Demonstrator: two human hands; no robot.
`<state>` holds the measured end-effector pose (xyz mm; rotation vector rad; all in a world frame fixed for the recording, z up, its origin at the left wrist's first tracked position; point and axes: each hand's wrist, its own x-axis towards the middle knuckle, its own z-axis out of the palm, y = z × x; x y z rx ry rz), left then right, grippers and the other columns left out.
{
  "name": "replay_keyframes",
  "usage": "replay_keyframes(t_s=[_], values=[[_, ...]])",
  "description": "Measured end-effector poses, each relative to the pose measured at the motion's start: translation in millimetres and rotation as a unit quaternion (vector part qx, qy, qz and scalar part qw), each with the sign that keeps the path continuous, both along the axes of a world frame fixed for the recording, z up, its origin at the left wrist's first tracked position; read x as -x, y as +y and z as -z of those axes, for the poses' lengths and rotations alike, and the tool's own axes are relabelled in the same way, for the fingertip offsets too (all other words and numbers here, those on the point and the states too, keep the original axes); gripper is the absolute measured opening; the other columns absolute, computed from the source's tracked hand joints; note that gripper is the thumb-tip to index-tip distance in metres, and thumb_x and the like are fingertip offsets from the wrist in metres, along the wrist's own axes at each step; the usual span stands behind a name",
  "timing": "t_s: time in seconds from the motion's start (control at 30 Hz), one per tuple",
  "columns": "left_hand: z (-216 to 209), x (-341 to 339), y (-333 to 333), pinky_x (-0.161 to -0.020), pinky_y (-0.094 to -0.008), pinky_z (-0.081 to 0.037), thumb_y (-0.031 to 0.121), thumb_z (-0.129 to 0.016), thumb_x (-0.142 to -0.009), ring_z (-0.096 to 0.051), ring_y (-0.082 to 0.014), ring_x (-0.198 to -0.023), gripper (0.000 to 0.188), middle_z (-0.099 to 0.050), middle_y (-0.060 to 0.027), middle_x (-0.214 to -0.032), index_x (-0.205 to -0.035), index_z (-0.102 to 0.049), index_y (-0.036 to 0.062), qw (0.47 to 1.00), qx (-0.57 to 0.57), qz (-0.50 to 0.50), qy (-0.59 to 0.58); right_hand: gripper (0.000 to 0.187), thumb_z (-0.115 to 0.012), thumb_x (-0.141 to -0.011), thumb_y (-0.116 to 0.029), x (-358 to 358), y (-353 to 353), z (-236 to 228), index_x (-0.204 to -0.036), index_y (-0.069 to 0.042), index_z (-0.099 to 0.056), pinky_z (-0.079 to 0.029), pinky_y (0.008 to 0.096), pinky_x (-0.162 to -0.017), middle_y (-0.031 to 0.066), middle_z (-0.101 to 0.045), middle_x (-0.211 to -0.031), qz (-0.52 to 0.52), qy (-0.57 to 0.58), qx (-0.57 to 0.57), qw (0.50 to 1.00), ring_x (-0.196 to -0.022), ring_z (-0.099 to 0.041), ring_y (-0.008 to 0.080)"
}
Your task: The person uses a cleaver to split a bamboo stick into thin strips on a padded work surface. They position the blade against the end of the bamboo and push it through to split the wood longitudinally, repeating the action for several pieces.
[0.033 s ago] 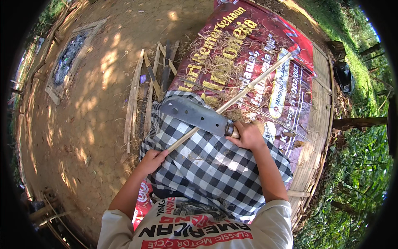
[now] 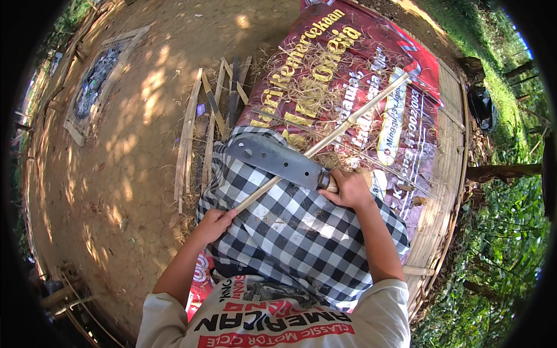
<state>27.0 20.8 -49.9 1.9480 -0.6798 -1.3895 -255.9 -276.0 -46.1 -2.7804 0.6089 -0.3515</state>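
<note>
My right hand (image 2: 350, 188) is closed round the wooden handle of a broad machete (image 2: 278, 162). Its grey blade has several holes and points left, lying across a pale bamboo strip (image 2: 354, 119). The near end of this strip sits in the closed fingers of my left hand (image 2: 215, 225); from there it slants up and away to the right. Blade and strip cross above a black-and-white checked cloth (image 2: 301, 226) draped over my lap. Part of the strip is hidden under the blade.
A red printed banner (image 2: 325, 69) strewn with curly shavings (image 2: 310, 87) covers much of a bamboo platform (image 2: 447, 168). Several split strips (image 2: 187, 139) lie at its left on the bare ground (image 2: 133, 174). A framed ash pit (image 2: 98, 75) is farther left; greenery (image 2: 499, 243) borders the right.
The machete and my right hand have shifted very slightly to the right. My left hand and the bamboo strip look almost unmoved.
</note>
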Motion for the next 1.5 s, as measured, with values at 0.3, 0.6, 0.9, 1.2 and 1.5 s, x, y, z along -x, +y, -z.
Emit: replay_keyframes(t_s=[0.3, 0.6, 0.9, 1.2, 1.5], values=[[6, -3, 0, -0.048, -0.0265, -0.036, 0.042, -0.06, -0.096, -0.044, -0.0081, -0.05, 0.052, -0.049, 0.0018, -0.054, -0.064, -0.059, 0.0005, 0.998, -0.02, -0.013, 0.057, 0.054, -0.064, -0.083, -0.057, 36, -31, -11, -0.094, -0.003, -0.06, -0.051, 0.0444, -0.056, 0.0159, -0.063, -0.072, 0.112, 0.063, -0.016, 0.992, -0.06, -0.063, 0.0361], [-4, -2, -8, -0.046, -0.0242, -0.033, 0.045, -0.061, -0.094, -0.042, -0.0074, -0.047, 0.052, -0.048, 0.0024, -0.054, -0.064, -0.057, 0.0027, 0.997, -0.033, -0.021, 0.067, 0.056, -0.069, -0.081, -0.051, 43, -23, -31, -0.103, -0.001, -0.06, -0.053, 0.0453, -0.057, 0.0186, -0.066, -0.068, 0.216, 0.062, -0.051, 0.973, -0.063, -0.066, 0.0386], [-7, -4, -9, -0.041, -0.022, -0.028, 0.047, -0.058, -0.095, -0.037, -0.0053, -0.043, 0.051, -0.043, 0.0049, -0.053, -0.062, -0.048, 0.0105, 0.994, -0.05, -0.021, 0.098, 0.052, -0.071, -0.077, -0.053, -24, 23, -10, -0.089, -0.004, -0.059, -0.05, 0.0402, -0.053, 0.0137, -0.062, -0.07, -0.047, 0.009, -0.046, 0.998, -0.057, -0.062, 0.0328], [-18, -2, -16, -0.044, -0.0237, -0.032, 0.046, -0.058, -0.095, -0.039, -0.0064, -0.046, 0.052, -0.045, 0.0038, -0.055, -0.061, -0.05, 0.0077, 0.993, -0.063, -0.015, 0.097, 0.055, -0.07, -0.077, -0.056, -10, 7, -15, -0.088, -0.003, -0.06, -0.049, 0.0382, -0.052, 0.0116, -0.06, -0.068, -0.037, -0.011, 0.022, 0.999, -0.057, -0.062, 0.03], [-4, -7, -10, -0.043, -0.0234, -0.029, 0.046, -0.059, -0.095, -0.037, -0.006, -0.045, 0.054, -0.043, 0.0041, -0.053, -0.058, -0.048, 0.009, 0.99, -0.061, -0.014, 0.127, 0.057, -0.07, -0.077, -0.058, 43, -19, -19, -0.088, -0.003, -0.059, -0.052, 0.0403, -0.053, 0.0143, -0.063, -0.068, 0.1, 0.074, 0.056, 0.991, -0.056, -0.064, 0.0319]])
